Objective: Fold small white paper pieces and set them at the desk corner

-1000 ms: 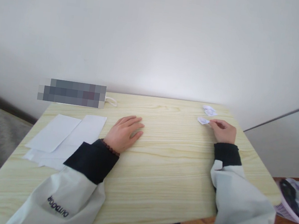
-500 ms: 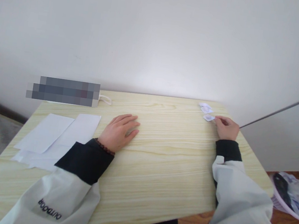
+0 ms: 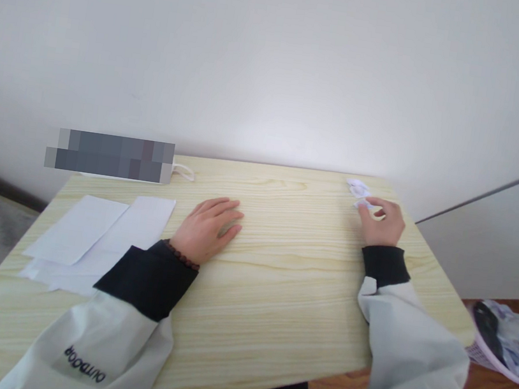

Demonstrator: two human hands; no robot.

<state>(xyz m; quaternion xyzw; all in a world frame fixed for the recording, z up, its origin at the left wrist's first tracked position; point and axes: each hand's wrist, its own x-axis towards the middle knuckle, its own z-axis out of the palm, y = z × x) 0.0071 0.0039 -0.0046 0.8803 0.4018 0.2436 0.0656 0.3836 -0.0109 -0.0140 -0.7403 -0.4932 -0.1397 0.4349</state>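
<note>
My left hand (image 3: 206,229) lies flat on the wooden table, fingers spread, just right of the white paper sheets (image 3: 83,231). At the far right of the table my right hand (image 3: 383,225) hovers close, its thumb and index finger curved with a gap between them. By those fingertips is a small folded paper piece (image 3: 358,204), partly hidden by the hand. Just behind it, near the wall, rest more small folded paper pieces (image 3: 358,187).
A blurred-out object (image 3: 112,158) with a white loop (image 3: 184,172) stands at the table's back left. The white wall (image 3: 277,68) borders the back edge. Right of the table, a pink basket (image 3: 501,364) holding plastic bags sits on the wooden floor.
My right hand has shifted slightly left, and its thumb and index finger have parted from their pinch at the small paper piece. The left hand stays put.
</note>
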